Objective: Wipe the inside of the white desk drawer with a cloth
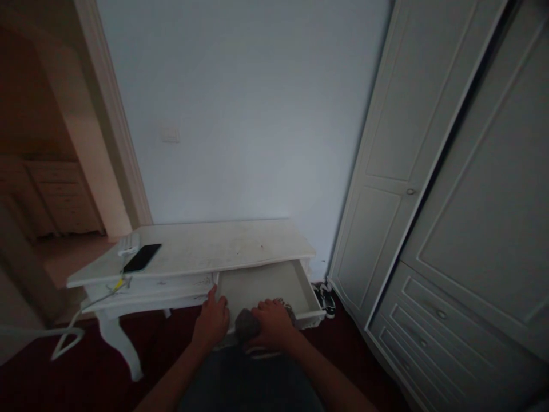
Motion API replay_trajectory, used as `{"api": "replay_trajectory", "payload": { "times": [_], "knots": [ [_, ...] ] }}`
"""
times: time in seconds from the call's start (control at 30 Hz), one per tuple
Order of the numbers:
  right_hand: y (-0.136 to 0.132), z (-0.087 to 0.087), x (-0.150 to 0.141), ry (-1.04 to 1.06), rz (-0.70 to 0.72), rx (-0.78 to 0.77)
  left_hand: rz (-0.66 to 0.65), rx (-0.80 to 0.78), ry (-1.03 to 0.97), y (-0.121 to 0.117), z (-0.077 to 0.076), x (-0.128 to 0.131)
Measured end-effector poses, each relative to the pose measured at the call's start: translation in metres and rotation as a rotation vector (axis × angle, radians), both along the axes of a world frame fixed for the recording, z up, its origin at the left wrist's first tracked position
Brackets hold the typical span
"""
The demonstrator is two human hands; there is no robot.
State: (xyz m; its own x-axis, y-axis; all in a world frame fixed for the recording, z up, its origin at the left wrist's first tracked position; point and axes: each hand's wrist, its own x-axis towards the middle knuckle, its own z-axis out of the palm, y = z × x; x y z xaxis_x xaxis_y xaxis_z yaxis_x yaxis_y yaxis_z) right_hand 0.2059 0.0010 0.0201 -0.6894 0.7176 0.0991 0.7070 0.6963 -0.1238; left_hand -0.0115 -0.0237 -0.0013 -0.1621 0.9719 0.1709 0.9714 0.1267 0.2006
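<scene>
For good handling at the open drawer [309, 289], I think the left hand [212, 321] should rest lightly at the drawer's left wall, giving steadiness without pulling the drawer crooked. The right hand [273, 325] should hold the soft bundle [247, 327] gathered, with a gentle and even pressure, so that no loose fold catches on the drawer's front edge. In my judgement, the fabric will yield easily under the fingers and can unroll if the hold is only at one end.

The left hand is at the near left corner of the drawer, its thumb and forefinger apart; I see nothing held in it, and I cannot tell how firmly it touches the wood. Just to the right of this hand is the grey, rounded end of the bundle, which seems to be rolled cloth. It comes out on the left side of the right hand's grip, which appears closed over it. Beyond this grip, at its right, a patterned piece [290, 312] shows beside the fingers; whether it belongs to the same bundle, I cannot tell. Farther right of the grip, past the drawer, dark shoes [327, 301] stand on the floor.
</scene>
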Motion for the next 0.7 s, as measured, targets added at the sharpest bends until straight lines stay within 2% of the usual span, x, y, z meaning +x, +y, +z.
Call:
{"api": "replay_trajectory", "payload": {
  "times": [0.23,0.33,0.43,0.6,0.7],
  "knots": [
    [0.023,0.01,0.093,-0.041,-0.139,-0.043,0.009,0.002,-0.018,-0.002,0.004,0.0],
    [0.023,0.014,0.105,-0.04,-0.176,-0.043,-0.001,-0.001,-0.004,-0.001,0.004,0.001],
    [0.015,0.011,0.079,-0.029,-0.13,-0.027,0.003,-0.02,0.007,-0.002,0.006,0.003],
    [-0.001,-0.003,-0.007,-0.008,-0.006,0.01,0.019,-0.034,0.014,-0.002,0.007,0.002],
    [-0.003,-0.011,-0.039,0.008,0.033,0.018,-0.011,-0.039,-0.001,-0.001,0.002,-0.002]
  ]
}}
